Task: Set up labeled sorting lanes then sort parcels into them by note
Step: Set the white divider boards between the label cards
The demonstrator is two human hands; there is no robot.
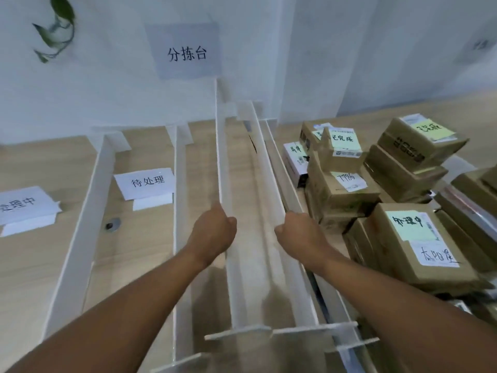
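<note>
Grips 1 white divider with the left hand, fingers curled round its top. Grips a 2nd divider just beside with the right hand. Holds both between the paper label and the parcels.

Left hand grips top edge of tall white translucent plastic divider panel; right hand grips neighbouring white panel. Both panels edge-up over light wooden table. White paper label 待处理 sits in lane to left (second label further left, partly cut off). Brown cardboard parcels with yellow-green notes stacked at right.
</note>
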